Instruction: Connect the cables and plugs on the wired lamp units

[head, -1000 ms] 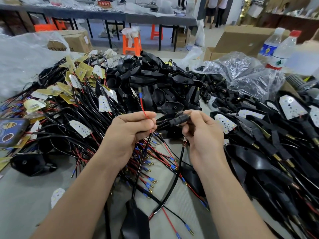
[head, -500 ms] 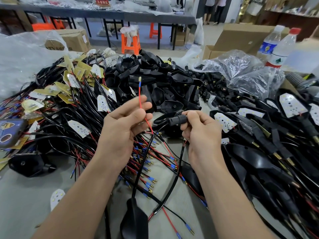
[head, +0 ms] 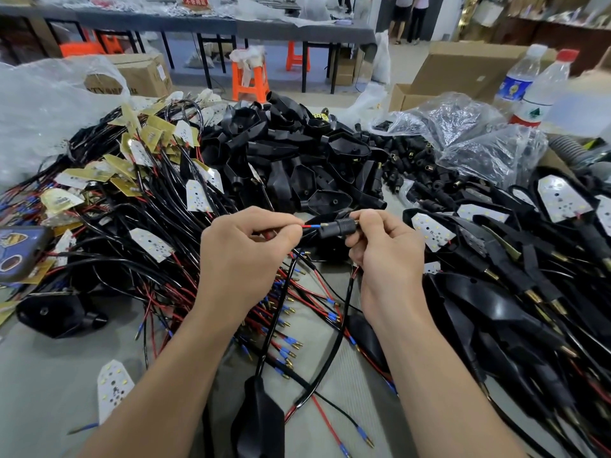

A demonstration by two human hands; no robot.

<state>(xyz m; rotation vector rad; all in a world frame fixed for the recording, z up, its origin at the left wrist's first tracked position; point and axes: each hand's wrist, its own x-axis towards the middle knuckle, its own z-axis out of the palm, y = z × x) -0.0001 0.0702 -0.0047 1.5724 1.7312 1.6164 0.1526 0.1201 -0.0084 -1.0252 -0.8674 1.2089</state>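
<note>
The left forearm (head: 172,375) and the right forearm (head: 439,385) are bare from the lower edge of the view up to the wrists. The left hand (head: 244,256) and the right hand (head: 386,256) are uncovered too. Any clothing higher up lies outside the view.

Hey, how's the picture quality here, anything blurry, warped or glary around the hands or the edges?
Head view: left hand, right hand, wire and plug are sharp at centre; bottles at the right edge smear into blur; the wide-angle lens stretches the corners; light is soft and even, shadows faint; plastic bags show small glints.
</note>
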